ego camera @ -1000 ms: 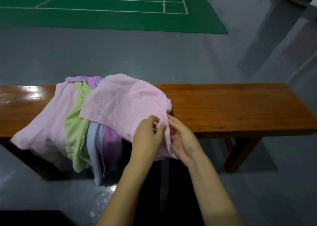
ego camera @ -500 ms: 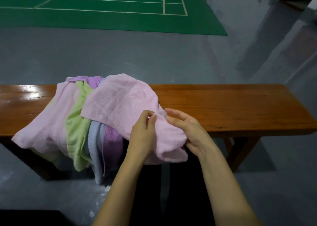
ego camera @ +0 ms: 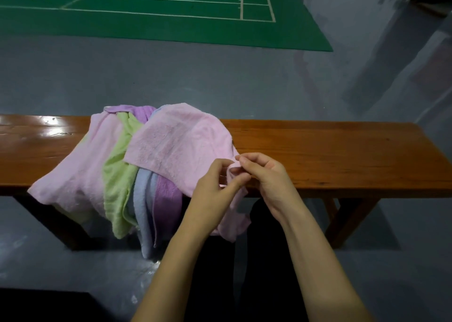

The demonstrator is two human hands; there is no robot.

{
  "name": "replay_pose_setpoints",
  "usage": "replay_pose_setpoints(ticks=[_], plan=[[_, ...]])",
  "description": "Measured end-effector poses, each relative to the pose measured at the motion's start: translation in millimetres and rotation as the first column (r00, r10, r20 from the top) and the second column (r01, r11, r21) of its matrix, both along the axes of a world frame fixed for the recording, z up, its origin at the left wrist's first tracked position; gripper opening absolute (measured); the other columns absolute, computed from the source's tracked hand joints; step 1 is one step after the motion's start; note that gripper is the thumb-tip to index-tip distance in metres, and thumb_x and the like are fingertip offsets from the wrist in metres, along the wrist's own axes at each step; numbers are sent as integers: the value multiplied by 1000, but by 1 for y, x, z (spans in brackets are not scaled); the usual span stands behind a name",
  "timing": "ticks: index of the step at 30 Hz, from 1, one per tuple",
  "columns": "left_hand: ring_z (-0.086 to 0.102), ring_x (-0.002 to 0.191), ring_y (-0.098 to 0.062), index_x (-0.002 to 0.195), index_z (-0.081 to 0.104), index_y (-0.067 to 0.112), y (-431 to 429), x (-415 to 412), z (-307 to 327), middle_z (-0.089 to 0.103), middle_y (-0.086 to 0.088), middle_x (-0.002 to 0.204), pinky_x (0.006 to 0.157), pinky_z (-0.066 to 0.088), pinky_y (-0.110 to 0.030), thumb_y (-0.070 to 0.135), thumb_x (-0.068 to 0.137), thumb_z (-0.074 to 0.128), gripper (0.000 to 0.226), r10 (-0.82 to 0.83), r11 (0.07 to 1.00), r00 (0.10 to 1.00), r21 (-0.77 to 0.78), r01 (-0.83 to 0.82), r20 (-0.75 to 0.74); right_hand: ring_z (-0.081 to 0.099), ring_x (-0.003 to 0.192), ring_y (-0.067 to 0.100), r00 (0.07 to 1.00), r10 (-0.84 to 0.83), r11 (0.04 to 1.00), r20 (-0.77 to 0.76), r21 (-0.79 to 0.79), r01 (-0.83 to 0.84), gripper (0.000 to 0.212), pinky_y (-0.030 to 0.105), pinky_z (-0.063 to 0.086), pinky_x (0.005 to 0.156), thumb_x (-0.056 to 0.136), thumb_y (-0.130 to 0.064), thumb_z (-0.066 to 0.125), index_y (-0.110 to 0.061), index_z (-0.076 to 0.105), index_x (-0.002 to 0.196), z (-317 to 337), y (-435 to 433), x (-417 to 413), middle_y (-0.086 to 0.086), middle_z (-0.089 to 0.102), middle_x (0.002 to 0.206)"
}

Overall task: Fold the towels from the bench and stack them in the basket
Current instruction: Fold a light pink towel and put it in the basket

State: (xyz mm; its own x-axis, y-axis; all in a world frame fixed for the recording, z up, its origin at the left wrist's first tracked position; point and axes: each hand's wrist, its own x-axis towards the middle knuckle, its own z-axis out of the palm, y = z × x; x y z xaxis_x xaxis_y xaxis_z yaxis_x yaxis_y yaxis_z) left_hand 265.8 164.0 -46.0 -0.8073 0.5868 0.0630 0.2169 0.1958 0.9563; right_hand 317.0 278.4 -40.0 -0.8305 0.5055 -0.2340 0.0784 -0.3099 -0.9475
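A heap of towels lies across the wooden bench, hanging over its near edge. On top is a pink towel; under it lie another pink towel, a green towel, a light blue towel and a purple towel. My left hand and my right hand both pinch the top pink towel's right edge, close together, at the bench's front edge. A tail of that towel hangs below my hands. No basket is in view.
The bench's right half is bare wood, with legs below. Grey floor lies beyond, then a green court mat with white lines. A dark object sits at the bottom left.
My hands have gathered the pink towel's right edge and shifted slightly right along the bench's front. More of the towel hangs below my hands than a second ago.
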Motion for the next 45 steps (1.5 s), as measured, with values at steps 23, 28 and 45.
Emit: replay_pose_setpoints(ticks=[23, 28, 45], plan=[[56, 70, -17, 79, 60, 18, -38, -37, -22, 61, 0, 73, 58, 37, -16, 19, 73, 57, 7, -129, 882, 987, -465, 72, -93, 62, 89, 8, 953, 127, 758, 275, 593, -272, 5, 31, 51, 84, 78, -21, 73, -25, 71, 77, -9, 8, -4, -9, 70, 83], [46, 56, -5, 69, 59, 14, -54, -44, -37, 53, 8, 57, 55, 36, -21, 23, 84, 67, 19, -88, 946, 992, -303, 112, 93, 63, 83, 9, 991, -49, 792, 122, 610, -36, 4, 25, 47, 79, 81, -16, 72, -16, 70, 77, -5, 23, 5, -6, 70, 79], [58, 89, 3, 104, 59, 38, -17, -12, -10, 65, 14, 92, 81, 41, -7, 43, 83, 65, 22, -204, 966, 979, -163, 202, 8, 60, 70, 22, 992, 56, 982, -114, 184, -34, 7, 24, 49, 62, 86, -18, 66, -14, 65, 92, 2, -17, 0, 21, 65, 74]])
